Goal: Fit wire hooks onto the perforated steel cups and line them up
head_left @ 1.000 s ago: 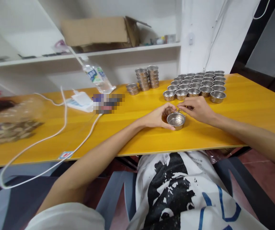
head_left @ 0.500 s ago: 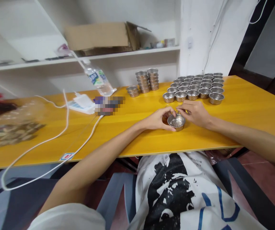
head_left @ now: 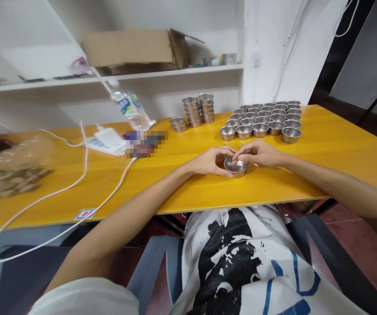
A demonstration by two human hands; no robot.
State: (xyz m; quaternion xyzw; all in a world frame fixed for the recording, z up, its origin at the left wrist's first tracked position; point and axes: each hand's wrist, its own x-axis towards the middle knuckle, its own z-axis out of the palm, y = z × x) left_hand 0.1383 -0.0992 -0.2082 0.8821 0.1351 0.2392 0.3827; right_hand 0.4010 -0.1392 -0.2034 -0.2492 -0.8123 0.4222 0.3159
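Observation:
A small metal strainer cup [head_left: 238,170] with holes punched in it stands upright on the yellow table near its front edge. My left hand [head_left: 211,162] curves round the cup's left side, thumb at the near rim and fingers at the far rim. Over the cup's mouth, my right hand [head_left: 259,153] has its fingertips pinched together, pointing down at the inside by the far rim. Whatever those fingertips hold, if anything, is too small to make out. Thin wire-like bits show on the table just behind my hands.
Rows of similar cups [head_left: 260,129] fill the back right of the table [head_left: 339,153], with stacked cups [head_left: 193,113] left of them. Further left are a tilted water bottle [head_left: 130,107], a white cable [head_left: 109,201] and a blurred plastic bag [head_left: 18,153]. A cardboard box [head_left: 129,48] sits on the shelf.
My right hand has shifted left from beside the cup's far right rim to over its mouth. The left hand stays round the cup. The whole view has shifted slightly.

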